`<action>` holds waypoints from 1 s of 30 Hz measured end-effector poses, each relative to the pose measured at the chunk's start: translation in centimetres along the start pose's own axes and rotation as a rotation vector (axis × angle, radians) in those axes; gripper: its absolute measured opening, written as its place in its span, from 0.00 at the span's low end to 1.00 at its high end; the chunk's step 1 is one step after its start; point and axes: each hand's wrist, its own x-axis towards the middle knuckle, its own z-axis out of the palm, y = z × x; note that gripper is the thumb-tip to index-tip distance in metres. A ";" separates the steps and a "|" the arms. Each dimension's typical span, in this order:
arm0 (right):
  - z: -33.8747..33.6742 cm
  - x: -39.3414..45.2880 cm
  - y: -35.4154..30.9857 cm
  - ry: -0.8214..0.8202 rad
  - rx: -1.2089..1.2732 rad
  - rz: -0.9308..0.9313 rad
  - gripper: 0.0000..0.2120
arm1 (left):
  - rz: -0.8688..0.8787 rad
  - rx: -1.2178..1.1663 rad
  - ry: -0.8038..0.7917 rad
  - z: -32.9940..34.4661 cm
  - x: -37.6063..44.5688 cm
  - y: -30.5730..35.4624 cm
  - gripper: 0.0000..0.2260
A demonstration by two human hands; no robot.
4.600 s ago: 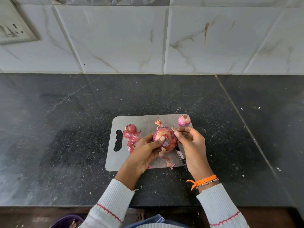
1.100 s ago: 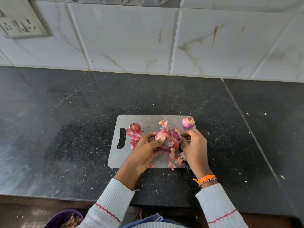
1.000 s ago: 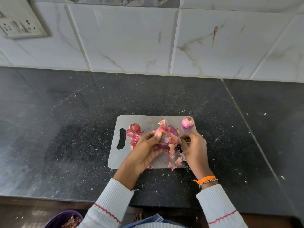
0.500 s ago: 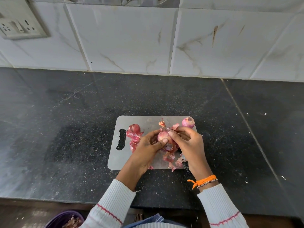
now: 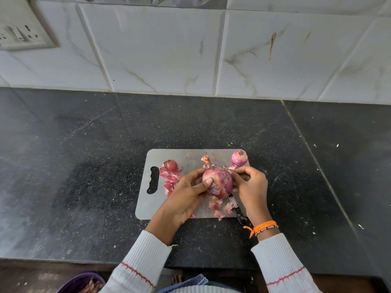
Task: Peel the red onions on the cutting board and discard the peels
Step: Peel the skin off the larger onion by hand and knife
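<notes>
The red onion (image 5: 218,179) in hand sits just above the middle of the cutting board (image 5: 148,199), cupped from both sides. The left hand (image 5: 186,193) curls round its near-left side, thumb pressed on the front; the right hand (image 5: 249,185) curls its fingers (image 5: 241,170) over the far-right side, apparently pinching at skin there, though the exact hold is hidden.

It looks firm and dense, a solid ball that takes a steady squeeze, but the bared flesh is smooth and likely slippery, so a cradling hold round the widest part suits it. The outer skin is dry, thin and brittle, likely to tear into flakes; lifting it from a loose edge near the cut end should strip more in one pull.

A smaller peeled onion (image 5: 239,157) rests at the board's far-right corner. An unpeeled one (image 5: 170,165) lies by the handle slot amid loose peels (image 5: 171,180). More peels (image 5: 220,207) lie at the board's near edge, beside a knife (image 5: 238,212) partly under the right wrist.

Below the worktop (image 5: 84,176), left of the board, a purple bin (image 5: 78,281) holds what look like discarded skins.
</notes>
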 end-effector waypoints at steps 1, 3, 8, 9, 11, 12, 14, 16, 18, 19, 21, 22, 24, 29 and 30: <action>-0.1 -0.1 0.1 -0.007 -0.018 -0.013 0.04 | -0.006 -0.037 -0.008 -0.1 0.0 0.1 0.19; -0.2 -0.3 0.2 -0.013 -0.045 -0.048 0.03 | -0.013 -0.097 -0.006 -0.2 0.0 0.3 0.21; 0.1 -0.6 0.2 -0.026 -0.114 -0.127 0.04 | -0.024 -0.200 0.021 -0.4 0.2 0.4 0.11; 0.2 -0.6 0.1 -0.037 -0.122 -0.139 0.06 | -0.028 -0.227 0.020 -0.5 0.3 0.4 0.11; 0.3 -0.6 -0.2 -0.060 -0.127 -0.139 0.09 | -0.046 -0.268 0.044 -0.5 0.2 0.5 0.11; 0.3 -0.6 -0.4 -0.065 -0.132 -0.140 0.11 | -0.053 -0.277 0.060 -0.5 0.2 0.5 0.10; 0.4 -0.8 -0.9 -0.058 -0.126 -0.162 0.11 | -0.066 -0.282 0.082 -0.5 0.0 0.7 0.09; 0.4 -1.2 -1.5 -0.037 -0.086 -0.194 0.09 | -0.080 -0.305 0.088 -0.3 -0.1 0.7 0.10; 0.5 -1.7 -2.3 -0.011 -0.044 -0.249 0.07 | -0.093 -0.322 0.084 -0.2 -0.1 0.7 0.13; 0.6 -1.9 -2.6 -0.007 -0.029 -0.294 0.06 | -0.098 -0.322 0.072 -0.1 0.0 0.7 0.13; 0.7 -2.2 -3.0 -0.039 -0.019 -0.398 0.05 | -0.098 -0.327 0.038 0.0 0.0 0.6 0.10; 0.8 -2.2 -3.0 -0.069 -0.031 -0.434 0.06 | -0.099 -0.331 0.027 -0.1 0.0 0.5 0.10; 0.7 -2.0 -2.9 -0.133 -0.093 -0.466 0.10 | -0.097 -0.320 0.019 -0.1 0.0 0.4 0.10; 0.2 -1.6 -2.7 -0.261 -0.179 -0.462 0.09 | -0.088 -0.240 0.064 -0.2 -0.1 0.3 0.09; 0.1 -1.5 -2.7 -0.270 -0.161 -0.459 0.07 | -0.089 -0.218 0.071 -0.3 -0.1 0.3 0.09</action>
